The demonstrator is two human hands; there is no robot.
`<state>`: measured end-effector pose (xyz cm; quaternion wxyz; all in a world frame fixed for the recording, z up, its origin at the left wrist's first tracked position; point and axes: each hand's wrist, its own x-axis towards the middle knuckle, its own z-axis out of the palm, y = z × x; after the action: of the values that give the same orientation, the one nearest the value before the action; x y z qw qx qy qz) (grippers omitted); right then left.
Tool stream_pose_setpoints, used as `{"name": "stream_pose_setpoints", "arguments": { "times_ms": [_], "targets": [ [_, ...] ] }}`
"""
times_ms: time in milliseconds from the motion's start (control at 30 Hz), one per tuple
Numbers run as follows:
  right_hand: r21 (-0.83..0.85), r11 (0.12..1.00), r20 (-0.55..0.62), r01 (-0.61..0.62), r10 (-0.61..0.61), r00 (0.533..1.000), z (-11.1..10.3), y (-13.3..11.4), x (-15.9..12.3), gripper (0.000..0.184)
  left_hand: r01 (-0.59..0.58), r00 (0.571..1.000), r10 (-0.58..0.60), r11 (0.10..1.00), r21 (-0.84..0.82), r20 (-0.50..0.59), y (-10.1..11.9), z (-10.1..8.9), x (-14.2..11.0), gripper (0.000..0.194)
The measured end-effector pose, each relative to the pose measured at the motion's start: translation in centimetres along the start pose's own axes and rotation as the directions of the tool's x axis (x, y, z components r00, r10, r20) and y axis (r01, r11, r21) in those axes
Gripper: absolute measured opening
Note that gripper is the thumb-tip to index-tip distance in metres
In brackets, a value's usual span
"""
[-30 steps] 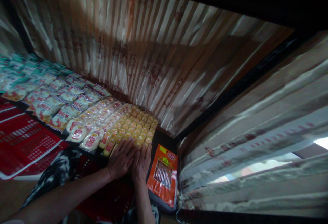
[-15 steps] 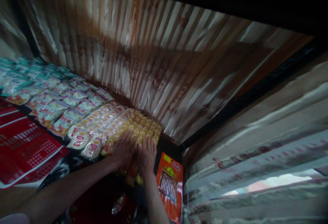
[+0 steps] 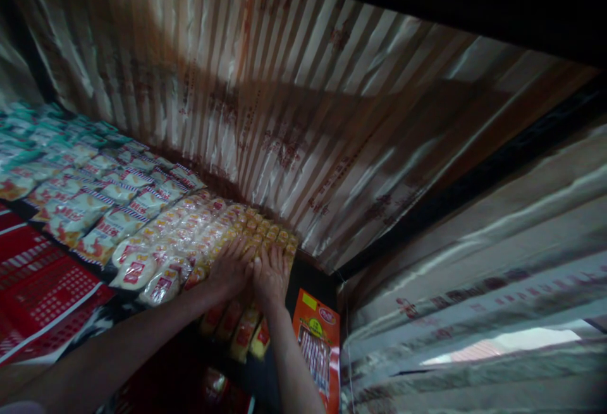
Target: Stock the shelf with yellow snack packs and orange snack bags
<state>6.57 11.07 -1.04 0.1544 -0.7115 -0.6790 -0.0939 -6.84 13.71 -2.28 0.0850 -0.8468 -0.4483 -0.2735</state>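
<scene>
My left hand [image 3: 231, 268] and my right hand [image 3: 271, 273] lie side by side, fingers stretched flat, on rows of small yellow snack packets [image 3: 265, 234] on a dark shelf. Both palms press down on the packets. Below my wrists a few more yellow and red packets [image 3: 244, 332] hang over the shelf's front. Left of the yellow rows stand pale packets with red labels [image 3: 164, 246].
An orange packet [image 3: 317, 346] lies to the right of my right forearm. Red-and-white and green packets [image 3: 71, 174] fill the shelf to the left. Red printed sheets [image 3: 38, 281] lie at lower left. Shiny striped foil [image 3: 294, 104] lines the back and right walls.
Both hands have slid forward over the yellow packets, away from the shelf's front edge. Packets below my wrists have come into view.
</scene>
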Motion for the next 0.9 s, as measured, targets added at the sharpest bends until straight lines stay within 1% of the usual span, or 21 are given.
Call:
{"name": "stream_pose_setpoints", "arguments": {
  "times_ms": [100,200,333,433,500,567,633,700,800,900],
  "targets": [
    [0.02,0.999,0.028,-0.033,0.033,0.999,0.0,-0.1,1.8,0.046,-0.03,1.0,0.03,0.999,0.015,-0.003,-0.6,0.7,2.4,0.045],
    [0.036,0.999,0.048,-0.031,0.029,0.998,0.4,0.0,2.9,0.044,-0.029,1.0,0.029,0.999,0.018,0.007,-1.3,1.9,3.8,0.043],
    [0.037,0.999,0.037,-0.003,0.001,0.999,1.0,-0.1,3.4,0.042,-0.019,0.993,0.018,1.0,0.008,0.116,-2.2,3.1,3.8,0.042],
    [0.051,0.999,0.074,-0.008,0.004,0.997,0.8,-0.3,3.5,0.042,0.005,0.983,-0.008,1.0,0.021,0.182,-2.4,3.1,3.5,0.043],
    [0.074,0.997,0.101,-0.033,0.025,0.995,0.3,-0.3,3.5,0.043,0.006,0.983,-0.012,1.0,0.03,0.184,-2.3,3.0,3.5,0.043],
    [0.093,0.994,0.11,-0.058,0.047,0.993,-0.1,0.0,3.5,0.044,0.004,0.988,-0.009,0.999,0.033,0.151,-2.0,2.8,3.9,0.044],
    [0.096,0.993,0.105,-0.074,0.064,0.992,-0.4,0.7,3.6,0.046,-0.002,0.994,-0.001,1.0,0.027,0.109,-1.5,2.8,4.5,0.044],
    [0.087,0.992,0.102,-0.095,0.086,0.991,-0.4,1.5,3.7,0.047,-0.018,0.996,0.017,1.0,0.016,0.092,-1.1,3.0,5.2,0.044],
    [0.073,0.99,0.126,-0.121,0.112,0.986,-0.2,2.7,4.0,0.048,-0.041,0.993,0.039,0.999,0.013,0.112,-0.5,3.4,6.2,0.043],
    [0.074,0.989,0.16,-0.131,0.118,0.98,0.1,3.4,4.4,0.048,-0.038,0.987,0.032,0.999,0.033,0.161,-0.3,3.9,6.7,0.041]
  ]
}}
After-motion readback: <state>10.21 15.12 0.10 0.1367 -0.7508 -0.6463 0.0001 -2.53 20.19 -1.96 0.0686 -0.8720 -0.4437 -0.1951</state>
